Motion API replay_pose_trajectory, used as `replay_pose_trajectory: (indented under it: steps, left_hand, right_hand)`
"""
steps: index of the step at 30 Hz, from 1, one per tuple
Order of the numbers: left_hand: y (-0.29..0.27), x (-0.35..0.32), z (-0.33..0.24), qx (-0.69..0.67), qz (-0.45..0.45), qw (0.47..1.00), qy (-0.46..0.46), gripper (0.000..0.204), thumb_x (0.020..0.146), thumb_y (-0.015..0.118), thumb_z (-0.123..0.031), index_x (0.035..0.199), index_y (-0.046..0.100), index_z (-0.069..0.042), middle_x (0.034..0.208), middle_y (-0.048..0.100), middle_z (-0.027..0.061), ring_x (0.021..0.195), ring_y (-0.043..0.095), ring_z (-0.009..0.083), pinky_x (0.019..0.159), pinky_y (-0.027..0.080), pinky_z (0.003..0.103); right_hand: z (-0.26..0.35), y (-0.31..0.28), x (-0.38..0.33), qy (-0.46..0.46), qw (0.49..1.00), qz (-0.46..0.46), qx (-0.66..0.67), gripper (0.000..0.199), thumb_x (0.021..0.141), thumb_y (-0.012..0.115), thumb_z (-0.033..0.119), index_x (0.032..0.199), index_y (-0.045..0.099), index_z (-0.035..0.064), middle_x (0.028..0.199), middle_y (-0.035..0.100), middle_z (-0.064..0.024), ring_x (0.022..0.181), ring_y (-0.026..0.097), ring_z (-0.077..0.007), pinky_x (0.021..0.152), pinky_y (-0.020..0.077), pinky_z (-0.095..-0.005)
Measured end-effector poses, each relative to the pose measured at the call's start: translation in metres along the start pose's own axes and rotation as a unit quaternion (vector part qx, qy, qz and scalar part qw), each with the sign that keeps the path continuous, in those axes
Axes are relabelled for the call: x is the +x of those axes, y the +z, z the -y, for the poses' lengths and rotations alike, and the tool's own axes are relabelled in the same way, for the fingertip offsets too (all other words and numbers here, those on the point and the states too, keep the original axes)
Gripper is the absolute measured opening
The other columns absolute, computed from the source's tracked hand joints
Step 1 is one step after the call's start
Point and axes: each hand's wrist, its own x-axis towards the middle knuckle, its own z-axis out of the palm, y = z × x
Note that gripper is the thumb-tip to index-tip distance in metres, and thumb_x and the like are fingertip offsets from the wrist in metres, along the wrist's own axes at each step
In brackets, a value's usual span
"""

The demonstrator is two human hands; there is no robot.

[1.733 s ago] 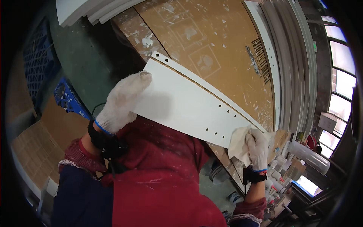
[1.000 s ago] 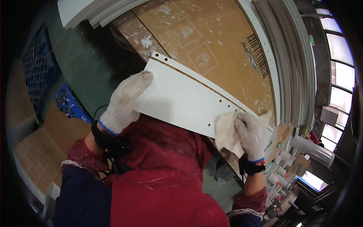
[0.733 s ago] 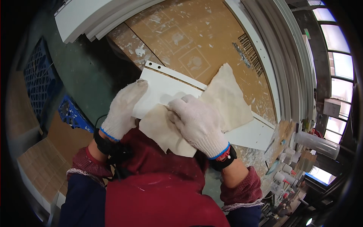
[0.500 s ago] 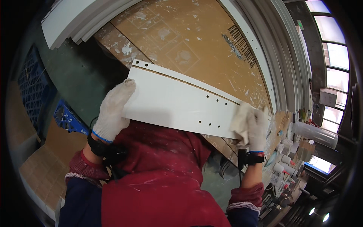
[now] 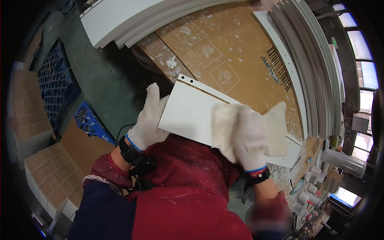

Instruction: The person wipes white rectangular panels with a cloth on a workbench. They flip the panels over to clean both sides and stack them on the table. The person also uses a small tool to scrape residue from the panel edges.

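A white panel (image 5: 192, 116) with a row of small holes along its far edge lies tilted across the near edge of a paint-spattered brown counter (image 5: 224, 52), its long side running from upper left to lower right. The left hand (image 5: 149, 120), in a white knit glove with a blue cuff, reaches up from the lower left with the forearm angled toward the panel; its fingers point far and lie flat against the panel's left end, bracing it rather than closing round it. The right hand (image 5: 250, 138), gloved the same way, comes up from the lower right with the wrist bent, palm down on a pale cloth (image 5: 272, 128) that it presses onto the panel's right half. The cloth spreads out on both sides of the hand; the hand is blurred, so whether the fingers clutch the cloth cannot be told. A black watch (image 5: 127, 151) sits on the left wrist. Left of the counter, blue plastic crates (image 5: 56, 84) stand on the green floor (image 5: 108, 84).
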Motion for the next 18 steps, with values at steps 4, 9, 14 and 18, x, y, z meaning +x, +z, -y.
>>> replay_pose_trajectory:
  steps: [4,9,14,18]
  left_hand:
    - [-0.009,0.009,-0.009,-0.480,0.011,0.867,-0.136,0.051,0.098,0.050,-0.029,0.133,0.042,0.007,0.130,0.054,0.0166,0.116,0.053,0.0279,0.107,0.031,0.033]
    - [-0.008,0.002,-0.002,-0.314,-0.023,0.949,-0.017,0.046,0.094,0.058,-0.025,0.126,0.052,0.007,0.123,0.058,0.0186,0.107,0.060,0.0270,0.099,0.042,0.029]
    - [-0.004,-0.001,0.003,0.002,-0.065,0.994,0.084,0.052,0.096,0.048,-0.034,0.130,0.048,0.006,0.123,0.058,0.0169,0.110,0.058,0.0253,0.099,0.041,0.029]
    - [-0.004,0.004,-0.010,-0.527,0.021,0.841,-0.123,0.062,0.098,0.039,-0.045,0.134,0.043,0.005,0.124,0.058,0.0141,0.113,0.057,0.0229,0.100,0.040,0.028]
  right_hand:
    - [0.101,-0.011,0.039,-0.116,0.988,0.048,0.093,0.027,0.079,0.059,0.016,0.105,0.058,0.0062,0.082,0.058,-0.0102,0.070,0.061,-0.0280,0.060,0.0506,-0.0390]
    - [0.095,-0.008,0.034,-0.118,0.980,0.093,0.128,0.022,0.077,0.061,0.015,0.099,0.062,0.0107,0.081,0.061,-0.0084,0.063,0.061,-0.0273,0.055,0.0499,-0.0378]
    - [0.003,-0.017,-0.029,-0.089,0.992,0.032,0.089,0.024,0.074,0.063,0.011,0.098,0.064,0.0137,0.088,0.064,-0.0071,0.068,0.062,-0.0271,0.057,0.0500,-0.0377]
    - [0.018,-0.024,-0.018,-0.098,0.988,0.072,0.094,0.022,0.072,0.063,0.013,0.095,0.062,0.0137,0.088,0.061,-0.0059,0.072,0.062,-0.0264,0.057,0.0493,-0.0387]
